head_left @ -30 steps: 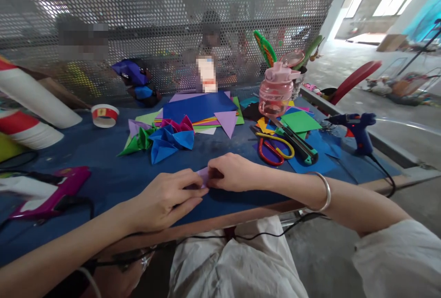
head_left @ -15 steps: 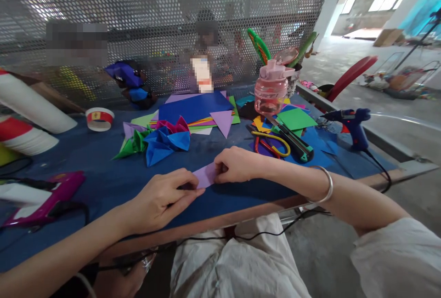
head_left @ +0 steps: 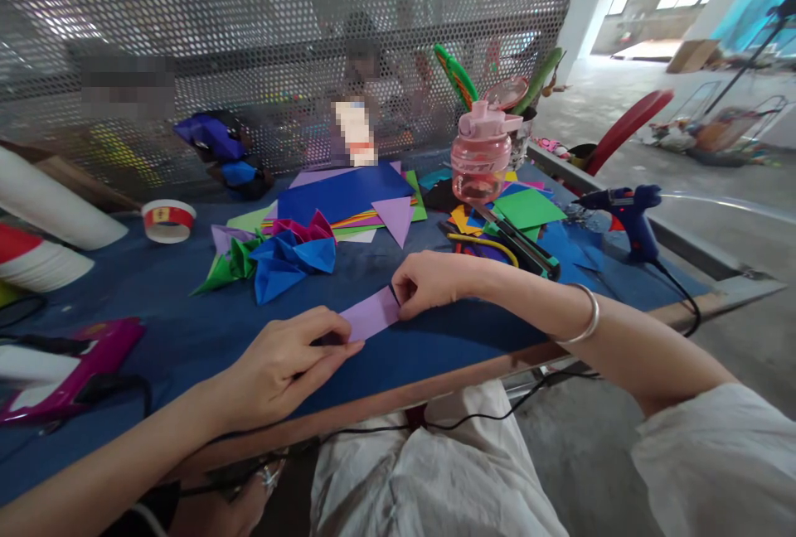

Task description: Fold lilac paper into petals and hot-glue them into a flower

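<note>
- Purple paper strip (head_left: 371, 313) is being held at the centre of the frame, slightly below the middle, just over the blue tabletop (head_left: 448, 346).
- Its left end is being pinched by the left hand (head_left: 289, 363), thumb and fingers drawn together on the paper.
- Its right end is being gripped by the right hand (head_left: 432, 282), fingertips closed on the corner; the exact thumb placement is being partly hidden.
- Strip is being kept roughly flat between both hands, tilted up toward the right of the frame.
- Progress, judged: a narrow shape is being presented, perhaps already folded; layers cannot be told. No points are being shown on it, so shaping is being judged as early.
- Finished-looking comparison pieces are being displayed left of centre: blue folded piece (head_left: 292, 263), green folded piece (head_left: 230, 263), magenta folded piece (head_left: 304, 226), grouped close together.
- Flat stock, including a dark blue sheet (head_left: 342, 193) and a lavender triangle (head_left: 395, 218), is being left unheld at upper centre.
- Utility knife (head_left: 528, 247) and glue gun (head_left: 634, 214), right of centre, are being left untouched.
</note>
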The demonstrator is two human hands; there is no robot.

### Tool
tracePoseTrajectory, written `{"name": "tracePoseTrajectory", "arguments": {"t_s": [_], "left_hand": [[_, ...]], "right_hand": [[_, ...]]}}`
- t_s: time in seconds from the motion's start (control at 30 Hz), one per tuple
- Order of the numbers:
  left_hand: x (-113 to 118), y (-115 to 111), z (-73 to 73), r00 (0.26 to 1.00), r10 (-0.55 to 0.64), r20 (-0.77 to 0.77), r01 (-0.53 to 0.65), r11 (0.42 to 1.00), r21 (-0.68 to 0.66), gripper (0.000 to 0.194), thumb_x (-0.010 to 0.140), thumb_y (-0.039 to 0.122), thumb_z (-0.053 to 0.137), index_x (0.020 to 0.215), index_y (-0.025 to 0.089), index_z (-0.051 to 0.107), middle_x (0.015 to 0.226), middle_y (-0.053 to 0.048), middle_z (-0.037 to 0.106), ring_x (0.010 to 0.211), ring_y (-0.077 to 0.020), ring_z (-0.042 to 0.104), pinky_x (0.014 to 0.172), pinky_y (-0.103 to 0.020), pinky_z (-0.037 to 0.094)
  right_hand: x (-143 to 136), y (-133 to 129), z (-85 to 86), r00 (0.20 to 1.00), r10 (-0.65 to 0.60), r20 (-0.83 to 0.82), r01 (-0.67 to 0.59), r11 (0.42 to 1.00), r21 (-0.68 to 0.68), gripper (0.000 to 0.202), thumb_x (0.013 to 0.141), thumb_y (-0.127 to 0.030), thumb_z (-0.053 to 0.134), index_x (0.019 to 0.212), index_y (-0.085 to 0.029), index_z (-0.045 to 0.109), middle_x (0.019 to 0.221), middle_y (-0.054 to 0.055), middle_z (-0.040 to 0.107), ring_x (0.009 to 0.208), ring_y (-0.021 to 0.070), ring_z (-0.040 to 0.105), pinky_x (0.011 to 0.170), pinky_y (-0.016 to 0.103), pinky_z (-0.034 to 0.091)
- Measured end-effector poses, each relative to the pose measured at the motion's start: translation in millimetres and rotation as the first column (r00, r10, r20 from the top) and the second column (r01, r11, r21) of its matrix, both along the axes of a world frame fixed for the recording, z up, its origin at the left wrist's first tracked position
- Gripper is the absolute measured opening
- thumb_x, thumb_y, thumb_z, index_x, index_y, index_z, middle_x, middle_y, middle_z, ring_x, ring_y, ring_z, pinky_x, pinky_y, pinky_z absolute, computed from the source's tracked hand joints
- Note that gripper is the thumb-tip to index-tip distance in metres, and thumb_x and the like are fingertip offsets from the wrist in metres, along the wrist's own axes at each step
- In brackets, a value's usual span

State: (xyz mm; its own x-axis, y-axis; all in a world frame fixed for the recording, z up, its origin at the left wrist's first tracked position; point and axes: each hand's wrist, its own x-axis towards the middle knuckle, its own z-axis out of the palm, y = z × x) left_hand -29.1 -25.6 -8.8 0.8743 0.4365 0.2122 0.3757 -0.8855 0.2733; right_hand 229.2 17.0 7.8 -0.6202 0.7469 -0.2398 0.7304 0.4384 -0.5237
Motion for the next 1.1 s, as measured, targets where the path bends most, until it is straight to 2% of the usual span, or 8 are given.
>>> {"name": "tracePoseTrajectory", "arguments": {"t_s": [0.27, 0.47, 0.63, 0.73, 0.83, 0.93, 0.97, 1.1], "left_hand": [[-0.9, 0.8, 0.1, 1.0, -0.006, -0.009, 0.006, 1.0, 0.014, 0.032, 0.098, 0.021, 0.038, 0.111, 0.022, 0.067, 0.099, -0.007, 0.064, 0.087, -0.0176, 0.058, 0.071, -0.026, 0.047], [-0.9, 0.0, -0.1, 1.0, 0.002, -0.001, -0.002, 1.0, 0.008, 0.033, 0.097, 0.018, 0.04, 0.115, 0.022, 0.067, 0.102, -0.008, 0.064, 0.089, -0.0177, 0.059, 0.071, -0.026, 0.048], [-3.2, -0.7, -2.7, 1.0, 0.022, 0.014, -0.022, 1.0, -0.017, 0.034, 0.097, 0.019, 0.041, 0.118, 0.025, 0.067, 0.101, -0.006, 0.064, 0.091, -0.0175, 0.06, 0.074, -0.025, 0.048], [1.8, -2.3, -2.3, 0.991, 0.121, 0.057, -0.115, 0.989, -0.092, 0.029, 0.097, 0.021, 0.043, 0.108, 0.023, 0.07, 0.099, -0.005, 0.064, 0.09, -0.0156, 0.061, 0.078, -0.024, 0.048], [12.5, -2.6, 1.7, 0.94, 0.332, 0.071, -0.32, 0.936, -0.149, 0.023, 0.094, 0.029, 0.048, 0.09, 0.019, 0.068, 0.093, -0.003, 0.065, 0.082, -0.0148, 0.061, 0.075, -0.025, 0.048], [24.4, 1.7, 9.2, 0.861, 0.498, -0.1, -0.507, 0.831, -0.229, 0.025, 0.086, 0.038, 0.055, 0.075, 0.018, 0.065, 0.072, 0.0, 0.062, 0.061, -0.0129, 0.055, 0.057, -0.024, 0.043], [27.9, 4.4, 11.9, 0.834, 0.518, -0.191, -0.552, 0.789, -0.271, 0.027, 0.083, 0.041, 0.057, 0.071, 0.018, 0.064, 0.065, 0.001, 0.06, 0.056, -0.0125, 0.053, 0.053, -0.023, 0.04], [37.3, 18.8, 19.9, 0.779, 0.414, -0.47, -0.611, 0.669, -0.424, 0.047, 0.08, 0.055, 0.056, 0.053, 0.017, 0.058, 0.048, 0.001, 0.055, 0.044, -0.0112, 0.047, 0.043, -0.023, 0.031]], "right_hand": [[12.0, 8.1, 4.6, 0.999, 0.024, -0.033, -0.026, 0.998, -0.057, 0.008, 0.073, -0.023, 0.071, 0.075, -0.016, 0.069, 0.067, -0.003, 0.064, 0.064, 0.0097, 0.056, 0.056, 0.019, 0.036], [-1.3, -2.6, -4.2, 0.921, 0.048, -0.386, -0.027, 0.998, 0.059, 0.016, 0.086, -0.029, 0.065, 0.083, -0.013, 0.066, 0.068, -0.003, 0.061, 0.062, 0.0079, 0.052, 0.059, 0.019, 0.037], [-17.5, -15.7, -17.6, 0.965, 0.077, -0.249, -0.032, 0.983, 0.182, 0.011, 0.083, -0.025, 0.069, 0.086, -0.015, 0.068, 0.075, -0.001, 0.065, 0.067, 0.0095, 0.054, 0.058, 0.021, 0.032], [-19.2, -17.1, -21.0, 0.978, 0.084, -0.189, -0.042, 0.975, 0.217, 0.01, 0.083, -0.027, 0.068, 0.088, -0.018, 0.069, 0.079, -0.001, 0.067, 0.068, 0.0106, 0.055, 0.057, 0.022, 0.029], [-18.6, -16.8, -20.5, 0.983, 0.076, -0.169, -0.037, 0.974, 0.222, 0.012, 0.083, -0.029, 0.068, 0.089, -0.019, 0.068, 0.079, 0.0, 0.068, 0.069, 0.011, 0.055, 0.056, 0.022, 0.028], [-18.5, -16.8, -19.7, 0.984, 0.075, -0.162, -0.039, 0.975, 0.217, 0.013, 0.084, -0.031, 0.068, 0.089, -0.019, 0.068, 0.08, 0.0, 0.068, 0.069, 0.0112, 0.056, 0.056, 0.022, 0.028], [-18.5, -16.9, -19.7, 0.984, 0.074, -0.16, -0.038, 0.976, 0.214, 0.013, 0.084, -0.031, 0.068, 0.089, -0.019, 0.068, 0.081, 0.0, 0.068, 0.07, 0.0113, 0.056, 0.056, 0.022, 0.029], [-18.4, -17.3, -20.0, 0.985, 0.077, -0.153, -0.043, 0.976, 0.213, 0.012, 0.084, -0.03, 0.068, 0.09, -0.019, 0.067, 0.083, 0.0, 0.069, 0.071, 0.0116, 0.058, 0.057, 0.022, 0.029]]}}
